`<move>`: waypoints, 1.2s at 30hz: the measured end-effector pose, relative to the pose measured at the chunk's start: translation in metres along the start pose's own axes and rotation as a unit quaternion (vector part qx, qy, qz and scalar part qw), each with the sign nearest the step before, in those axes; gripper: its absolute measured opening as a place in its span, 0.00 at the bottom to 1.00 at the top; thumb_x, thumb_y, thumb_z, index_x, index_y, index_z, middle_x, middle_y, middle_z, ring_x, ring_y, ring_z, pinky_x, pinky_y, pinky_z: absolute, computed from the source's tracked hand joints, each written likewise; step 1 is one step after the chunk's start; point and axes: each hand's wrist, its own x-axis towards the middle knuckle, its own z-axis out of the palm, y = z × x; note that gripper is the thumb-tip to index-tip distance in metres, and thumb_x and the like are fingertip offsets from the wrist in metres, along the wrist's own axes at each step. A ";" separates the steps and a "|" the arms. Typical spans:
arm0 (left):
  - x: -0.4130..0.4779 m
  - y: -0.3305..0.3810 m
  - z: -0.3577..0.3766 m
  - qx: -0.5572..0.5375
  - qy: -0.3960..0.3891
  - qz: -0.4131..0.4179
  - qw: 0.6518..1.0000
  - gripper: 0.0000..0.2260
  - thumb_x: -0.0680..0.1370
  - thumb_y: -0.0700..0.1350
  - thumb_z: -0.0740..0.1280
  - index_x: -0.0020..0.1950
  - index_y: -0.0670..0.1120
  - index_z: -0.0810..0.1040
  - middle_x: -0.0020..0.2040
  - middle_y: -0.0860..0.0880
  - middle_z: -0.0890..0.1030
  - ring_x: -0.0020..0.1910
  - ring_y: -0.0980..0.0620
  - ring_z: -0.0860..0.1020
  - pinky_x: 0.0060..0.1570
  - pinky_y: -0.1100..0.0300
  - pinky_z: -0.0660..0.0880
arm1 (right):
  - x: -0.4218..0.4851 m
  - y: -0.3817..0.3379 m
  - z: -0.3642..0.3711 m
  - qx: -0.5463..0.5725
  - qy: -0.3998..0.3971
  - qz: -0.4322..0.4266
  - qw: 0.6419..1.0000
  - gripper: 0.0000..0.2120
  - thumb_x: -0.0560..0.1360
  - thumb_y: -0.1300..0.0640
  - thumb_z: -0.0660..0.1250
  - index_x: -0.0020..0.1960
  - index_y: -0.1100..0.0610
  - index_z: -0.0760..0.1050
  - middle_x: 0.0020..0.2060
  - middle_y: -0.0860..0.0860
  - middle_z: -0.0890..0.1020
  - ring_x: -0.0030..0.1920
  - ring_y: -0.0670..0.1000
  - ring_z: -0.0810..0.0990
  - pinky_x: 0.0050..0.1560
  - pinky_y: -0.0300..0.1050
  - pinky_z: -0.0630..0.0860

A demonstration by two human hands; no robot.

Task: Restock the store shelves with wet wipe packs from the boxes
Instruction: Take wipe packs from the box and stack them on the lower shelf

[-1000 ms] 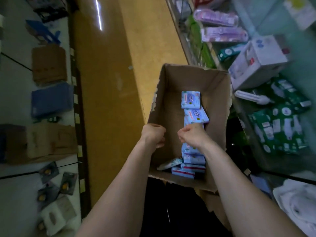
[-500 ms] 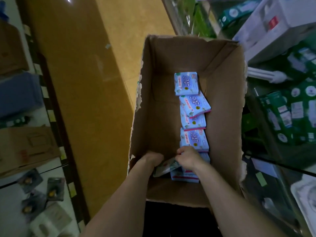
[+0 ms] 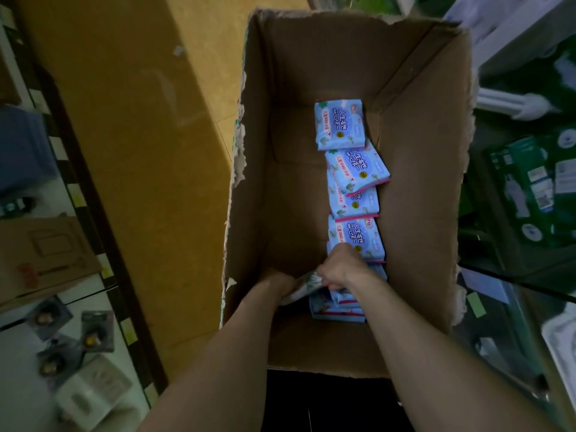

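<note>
1. Both hands sit low at the near end of our cardboard box [image 3: 290, 198]; our left hand [image 3: 279, 283] curls round a loose wet wipe pack [image 3: 304, 283].
2. Our right hand [image 3: 343, 269] pinches its other edge, just above the stacked packs [image 3: 338, 310].
3. We should lift it level, clear of the row of packs [image 3: 353, 173], towards the green shelf stock [image 3: 530, 188] on the right.

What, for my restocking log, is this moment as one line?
stage: picking from box | left hand: holds loose pack | right hand: grips same pack | rest: row of packs
</note>
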 end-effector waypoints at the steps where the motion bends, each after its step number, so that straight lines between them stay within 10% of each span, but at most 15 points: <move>1: -0.001 0.000 0.001 0.007 -0.012 0.008 1.000 0.22 0.81 0.49 0.63 0.70 0.36 0.68 0.67 0.38 0.72 0.64 0.40 0.74 0.59 0.52 0.72 | 0.002 0.001 0.000 0.003 0.007 -0.003 1.000 0.04 0.73 0.65 0.65 0.46 0.65 0.78 0.41 0.60 0.83 0.42 0.58 0.84 0.43 0.48 0.82; 6: -0.004 0.001 -0.005 -0.406 -0.117 -0.083 0.903 0.03 0.78 0.37 0.66 0.49 0.38 0.73 0.45 0.40 0.74 0.44 0.42 0.76 0.45 0.49 0.78 | 0.009 0.009 -0.003 0.110 0.018 -0.014 0.994 0.06 0.73 0.64 0.66 0.47 0.63 0.80 0.43 0.60 0.83 0.47 0.59 0.82 0.52 0.54 0.81; 9: -0.006 0.018 -0.005 -0.514 -0.085 -0.022 0.853 0.07 0.78 0.35 0.65 0.56 0.40 0.74 0.42 0.42 0.75 0.41 0.45 0.75 0.39 0.51 0.79 | 0.003 0.006 -0.010 0.195 0.050 -0.042 0.979 0.12 0.74 0.67 0.65 0.35 0.53 0.76 0.36 0.55 0.79 0.40 0.54 0.78 0.50 0.50 0.79; 12: -0.011 0.038 -0.009 -0.535 -0.064 0.051 0.841 0.16 0.79 0.36 0.64 0.67 0.39 0.72 0.44 0.44 0.77 0.48 0.46 0.76 0.49 0.50 0.75 | 0.005 -0.004 -0.030 0.336 0.067 -0.023 0.939 0.12 0.77 0.68 0.61 0.40 0.56 0.75 0.33 0.53 0.76 0.32 0.49 0.75 0.34 0.40 0.75; 17: -0.010 0.064 -0.022 -0.533 0.003 0.091 0.841 0.17 0.78 0.37 0.66 0.67 0.39 0.71 0.55 0.41 0.77 0.52 0.44 0.76 0.48 0.48 0.78 | 0.023 -0.030 -0.070 0.519 0.045 0.011 0.854 0.15 0.80 0.64 0.61 0.65 0.66 0.70 0.60 0.60 0.77 0.51 0.55 0.81 0.55 0.46 0.78; 22: -0.006 0.069 -0.019 -0.502 0.047 0.091 0.859 0.20 0.78 0.37 0.66 0.70 0.41 0.69 0.64 0.40 0.76 0.61 0.42 0.76 0.49 0.55 0.77 | 0.039 -0.049 -0.090 0.553 -0.009 0.037 0.832 0.11 0.81 0.56 0.62 0.61 0.58 0.72 0.66 0.58 0.73 0.64 0.53 0.75 0.59 0.46 0.75; 25: -0.005 0.069 -0.018 -0.499 0.048 0.093 0.860 0.19 0.79 0.37 0.66 0.70 0.40 0.69 0.65 0.39 0.75 0.62 0.41 0.76 0.49 0.56 0.76 | 0.046 -0.050 -0.091 0.539 -0.014 0.047 0.841 0.17 0.81 0.55 0.62 0.68 0.58 0.69 0.58 0.55 0.77 0.67 0.53 0.73 0.65 0.48 0.69; 28: -0.006 0.070 -0.019 -0.493 0.047 0.095 0.864 0.19 0.79 0.37 0.66 0.69 0.40 0.70 0.64 0.40 0.76 0.61 0.42 0.76 0.50 0.55 0.76 | 0.045 -0.054 -0.089 0.531 -0.013 0.044 0.846 0.07 0.80 0.55 0.63 0.51 0.59 0.73 0.41 0.52 0.73 0.52 0.49 0.77 0.65 0.47 0.71; 31: -0.013 0.074 -0.023 -0.491 0.064 0.110 0.862 0.18 0.78 0.37 0.67 0.68 0.40 0.71 0.63 0.40 0.77 0.60 0.42 0.77 0.55 0.52 0.77 | 0.034 -0.056 -0.087 0.547 0.001 0.032 0.836 0.10 0.78 0.53 0.64 0.41 0.56 0.70 0.38 0.51 0.73 0.40 0.47 0.74 0.53 0.46 0.78; 36: -0.049 0.080 -0.028 -0.482 0.098 0.156 0.857 0.16 0.77 0.35 0.68 0.64 0.38 0.76 0.59 0.40 0.80 0.57 0.41 0.79 0.59 0.47 0.77 | -0.007 -0.043 -0.071 0.622 -0.006 0.000 0.783 0.09 0.76 0.56 0.65 0.54 0.60 0.74 0.41 0.56 0.78 0.39 0.51 0.79 0.29 0.41 0.80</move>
